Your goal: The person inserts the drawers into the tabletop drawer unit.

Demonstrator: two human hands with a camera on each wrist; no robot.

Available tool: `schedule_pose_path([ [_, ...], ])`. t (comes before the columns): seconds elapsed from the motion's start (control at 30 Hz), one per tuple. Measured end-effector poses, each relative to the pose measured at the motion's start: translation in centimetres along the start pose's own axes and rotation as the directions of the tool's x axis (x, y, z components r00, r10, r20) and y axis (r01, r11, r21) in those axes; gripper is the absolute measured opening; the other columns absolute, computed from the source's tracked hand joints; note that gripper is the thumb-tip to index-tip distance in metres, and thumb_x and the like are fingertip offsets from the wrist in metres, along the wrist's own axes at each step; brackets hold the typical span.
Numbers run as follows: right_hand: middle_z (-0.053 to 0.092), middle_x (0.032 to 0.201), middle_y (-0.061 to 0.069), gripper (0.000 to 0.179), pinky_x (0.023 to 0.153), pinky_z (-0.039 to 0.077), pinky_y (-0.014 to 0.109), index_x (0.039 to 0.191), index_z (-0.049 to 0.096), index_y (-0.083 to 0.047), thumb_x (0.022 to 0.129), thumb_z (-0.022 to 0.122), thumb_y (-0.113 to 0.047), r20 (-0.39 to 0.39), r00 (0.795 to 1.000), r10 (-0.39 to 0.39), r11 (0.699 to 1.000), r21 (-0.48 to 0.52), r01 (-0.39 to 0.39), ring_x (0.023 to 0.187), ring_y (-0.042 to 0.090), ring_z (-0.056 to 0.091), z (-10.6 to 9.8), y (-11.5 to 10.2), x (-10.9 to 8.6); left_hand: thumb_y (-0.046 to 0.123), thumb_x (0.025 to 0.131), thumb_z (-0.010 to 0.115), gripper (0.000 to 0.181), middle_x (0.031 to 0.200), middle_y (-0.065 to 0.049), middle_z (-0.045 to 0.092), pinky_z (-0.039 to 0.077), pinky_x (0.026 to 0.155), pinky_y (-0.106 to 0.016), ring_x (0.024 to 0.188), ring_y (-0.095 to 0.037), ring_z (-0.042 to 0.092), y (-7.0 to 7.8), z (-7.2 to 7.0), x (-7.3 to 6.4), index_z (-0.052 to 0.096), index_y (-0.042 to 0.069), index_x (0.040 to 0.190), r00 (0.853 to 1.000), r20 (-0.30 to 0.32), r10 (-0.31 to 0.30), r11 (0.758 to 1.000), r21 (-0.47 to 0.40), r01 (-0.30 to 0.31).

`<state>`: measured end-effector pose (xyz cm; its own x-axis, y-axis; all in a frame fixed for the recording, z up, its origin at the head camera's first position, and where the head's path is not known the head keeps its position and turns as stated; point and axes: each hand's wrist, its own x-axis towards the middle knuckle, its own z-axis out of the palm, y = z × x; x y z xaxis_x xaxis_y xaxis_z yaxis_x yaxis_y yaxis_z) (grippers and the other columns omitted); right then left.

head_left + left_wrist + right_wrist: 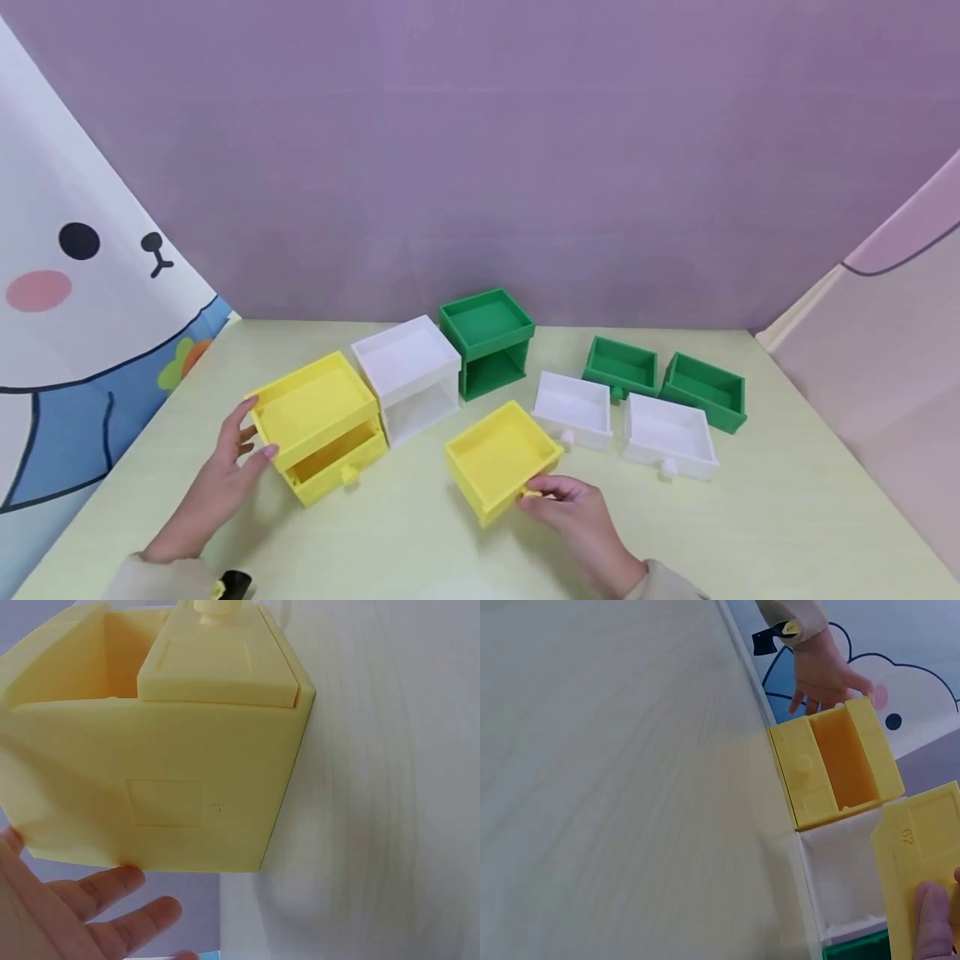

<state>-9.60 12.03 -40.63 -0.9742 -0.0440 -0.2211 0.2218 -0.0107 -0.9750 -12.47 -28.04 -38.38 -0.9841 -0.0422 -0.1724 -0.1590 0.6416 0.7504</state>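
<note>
Near the worktop's (375, 550) left edge, the left hand (231, 460), fingers relaxed, touches the yellow cabinet (318, 408), its lower drawer (326, 479) fitted. Midway toward the right edge, the right hand (581, 525) pinches the raised yellow drawer (502, 454) by its knob. White drawers (573, 404) and green drawers (705, 387) lie nearer that edge.

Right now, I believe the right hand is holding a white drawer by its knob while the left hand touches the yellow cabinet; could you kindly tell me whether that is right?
Not quite: the drawer that the right hand holds by its knob is yellow, as the head view shows. The left hand does touch the yellow cabinet.
</note>
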Motion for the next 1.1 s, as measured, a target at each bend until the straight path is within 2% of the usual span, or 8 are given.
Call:
schedule_pose_path([
  [0.2, 0.065, 0.079, 0.0, 0.019, 0.069, 0.05, 0.023, 0.096, 0.068, 0.01, 0.08, 0.072, 0.0, 0.071, 0.997, -0.039, 0.999, 0.032, 0.036, 0.073, 0.011, 0.058, 2.1, 0.3, 0.6, 0.051, 0.1, 0.036, 0.083, 0.146, -0.039, 0.017, 0.039, 0.088, -0.067, 0.126, -0.057, 0.025, 0.7, -0.7, -0.4, -0.02, 0.017, 0.15, 0.997, 0.009, -0.071, 0.993, 0.095, 0.07],
  [0.37, 0.064, 0.08, -0.002, 0.022, 0.067, 0.05, 0.021, 0.097, 0.067, 0.012, 0.079, 0.072, 0.0, 0.12, 0.991, -0.053, 0.997, 0.055, 0.047, 0.073, 0.01, 0.058, 3.9, 0.7, 0.9, 0.061, 0.097, 0.032, 0.087, 0.137, -0.039, 0.035, 0.047, 0.079, -0.059, 0.115, -0.054, 0.042, 0.8, -1.0, -0.5, -0.021, 0.015, 0.149, 0.996, 0.013, -0.086, 0.977, 0.199, 0.082],
  [0.5, 0.066, 0.082, 0.001, 0.024, 0.066, 0.049, 0.021, 0.097, 0.065, 0.016, 0.077, 0.071, 0.004, 0.162, 0.983, -0.087, 0.993, 0.09, 0.073, 0.072, 0.009, 0.059, 5.7, 0.8, 1.0, 0.063, 0.096, 0.034, 0.091, 0.119, -0.036, 0.052, 0.05, 0.07, -0.05, 0.098, -0.045, 0.055, 0.6, -1.3, -0.6, -0.022, 0.015, 0.148, 0.996, 0.005, -0.09, 0.963, 0.256, 0.086],
  [0.63, 0.069, 0.083, 0.005, 0.022, 0.064, 0.048, 0.019, 0.096, 0.065, 0.017, 0.076, 0.069, 0.007, 0.196, 0.975, -0.101, 0.991, 0.11, 0.08, 0.07, 0.008, 0.059, 7.4, 0.6, 0.9, 0.062, 0.096, 0.035, 0.091, 0.093, -0.019, 0.064, 0.047, 0.065, -0.041, 0.084, -0.03, 0.059, 0.5, -1.7, -0.6, -0.024, 0.016, 0.147, 0.996, 0.015, -0.093, 0.961, 0.261, 0.086],
  [0.67, 0.069, 0.083, 0.006, 0.022, 0.064, 0.047, 0.019, 0.095, 0.065, 0.016, 0.077, 0.069, 0.006, 0.202, 0.974, -0.101, 0.991, 0.11, 0.08, 0.07, 0.008, 0.058, 7.7, 0.6, 0.8, 0.062, 0.096, 0.036, 0.091, 0.093, -0.017, 0.065, 0.046, 0.064, -0.039, 0.083, -0.028, 0.059, 0.6, -1.7, -0.6, -0.024, 0.016, 0.148, 0.996, 0.013, -0.087, 0.961, 0.263, 0.08],
  [0.73, 0.069, 0.084, 0.008, 0.02, 0.063, 0.047, 0.019, 0.094, 0.066, 0.015, 0.077, 0.07, 0.005, 0.211, 0.972, -0.101, 0.991, 0.112, 0.078, 0.07, 0.008, 0.058, 8.4, 0.6, 0.7, 0.061, 0.096, 0.036, 0.091, 0.097, -0.023, 0.063, 0.046, 0.063, -0.037, 0.083, -0.028, 0.059, 0.6, -1.7, -0.6, -0.022, 0.015, 0.148, 0.997, 0.009, -0.07, 0.957, 0.281, 0.065],
  [0.87, 0.07, 0.084, 0.011, 0.021, 0.062, 0.046, 0.018, 0.092, 0.066, 0.014, 0.075, 0.072, 0.004, 0.22, 0.969, -0.112, 0.989, 0.123, 0.087, 0.069, 0.007, 0.058, 9.5, 0.6, 0.4, 0.061, 0.096, 0.037, 0.091, 0.124, -0.039, 0.048, 0.049, 0.065, -0.041, 0.091, -0.036, 0.058, 0.7, -1.5, -0.4, -0.019, 0.013, 0.149, 0.999, -0.004, -0.049, 0.948, 0.314, 0.048],
  [1.1, 0.068, 0.08, 0.006, 0.018, 0.061, 0.045, 0.017, 0.09, 0.068, 0.013, 0.073, 0.072, 0.006, 0.226, 0.967, -0.116, 0.986, 0.139, 0.086, 0.068, 0.007, 0.056, 11.5, 1.0, 0.1, 0.057, 0.098, 0.037, 0.089, 0.133, -0.041, 0.038, 0.05, 0.071, -0.047, 0.097, -0.04, 0.057, 0.7, -1.2, -0.3, -0.02, 0.012, 0.149, 0.999, -0.004, -0.044, 0.961, 0.275, 0.043],
])
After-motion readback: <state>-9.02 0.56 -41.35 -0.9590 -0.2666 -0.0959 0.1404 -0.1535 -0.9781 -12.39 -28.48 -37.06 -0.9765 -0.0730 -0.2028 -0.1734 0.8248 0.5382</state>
